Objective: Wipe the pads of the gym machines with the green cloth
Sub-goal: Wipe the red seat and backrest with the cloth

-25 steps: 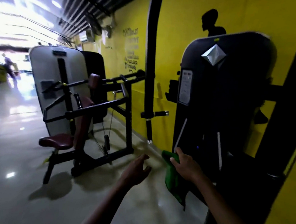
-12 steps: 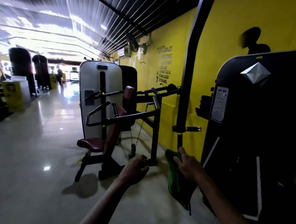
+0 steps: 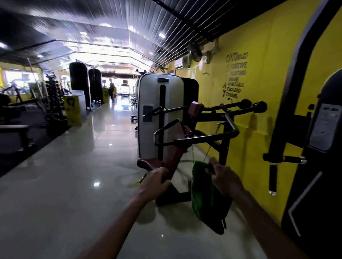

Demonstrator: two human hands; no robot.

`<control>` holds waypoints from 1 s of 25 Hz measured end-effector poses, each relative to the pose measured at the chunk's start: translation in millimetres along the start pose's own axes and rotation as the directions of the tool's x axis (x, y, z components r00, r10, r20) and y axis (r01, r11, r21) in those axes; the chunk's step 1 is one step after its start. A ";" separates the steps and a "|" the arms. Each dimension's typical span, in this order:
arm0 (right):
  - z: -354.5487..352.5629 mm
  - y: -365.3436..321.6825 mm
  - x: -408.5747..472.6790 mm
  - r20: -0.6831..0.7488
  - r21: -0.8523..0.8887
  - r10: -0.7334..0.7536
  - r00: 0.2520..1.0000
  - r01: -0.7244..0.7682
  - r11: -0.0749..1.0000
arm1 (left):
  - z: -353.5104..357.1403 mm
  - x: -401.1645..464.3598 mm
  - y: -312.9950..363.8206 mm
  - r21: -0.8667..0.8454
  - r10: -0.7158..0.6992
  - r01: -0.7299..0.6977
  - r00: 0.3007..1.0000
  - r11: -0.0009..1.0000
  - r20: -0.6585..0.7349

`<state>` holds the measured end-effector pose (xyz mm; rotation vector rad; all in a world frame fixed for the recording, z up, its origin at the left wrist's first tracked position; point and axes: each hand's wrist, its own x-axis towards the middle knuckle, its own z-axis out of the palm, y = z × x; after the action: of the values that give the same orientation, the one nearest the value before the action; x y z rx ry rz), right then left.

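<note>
— Where's the green cloth point(image 3: 204, 193) now?

— In the right hand point(image 3: 226, 177), low and in front of the person, just beside the black weight-stack housing point(image 3: 328, 159) on the right. The fingers are curled round its top edge, bunching it, and the rest hangs loose below the fist. I'd guess it is carried that way so it can be pressed flat on a pad at once.

— And the other hand?

— The left hand point(image 3: 152, 183) is out in front with its fingers loosely curled and close together. From here it overlaps the near edge of the maroon seat pad point(image 3: 149, 162), but I cannot tell whether it touches it or is short of it.

— So that machine is next?

— Looks so to me. The row machine point(image 3: 187, 138) stands ahead by the yellow wall point(image 3: 255, 78), its maroon chest pad point(image 3: 195, 107) upright above the seat. No pad on it is under the cloth yet.

— Anything in the way?

— The handles point(image 3: 253, 105) stick out toward the wall, and the glossy floor point(image 3: 62, 182) looks slippery. Another person point(image 3: 112, 89) stands far down the aisle, well apart.
</note>
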<state>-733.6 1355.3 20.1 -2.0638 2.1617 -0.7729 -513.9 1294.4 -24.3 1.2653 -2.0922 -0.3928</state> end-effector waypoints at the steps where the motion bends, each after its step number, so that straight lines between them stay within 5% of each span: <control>1: 10.6 -19.9 9.1 -0.002 0.008 -0.013 1.000 0.013 1.000 | -16.5 -0.5 -18.6 0.007 -0.003 0.003 1.000 1.000 -0.018; 14: 135.0 -210.2 137.2 0.064 0.021 -0.200 0.978 0.199 0.980 | -155.5 14.5 -222.1 0.121 -0.196 0.208 0.975 0.971 -0.106; 25: 227.3 -285.5 349.8 0.095 0.059 -0.289 0.953 0.284 0.957 | -196.3 171.1 -371.4 0.145 -0.255 0.274 0.957 0.951 -0.135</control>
<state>-422.5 957.2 35.8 -2.3693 1.7987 -0.7120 -187.9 979.1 -20.3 1.6350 -1.8925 -0.2610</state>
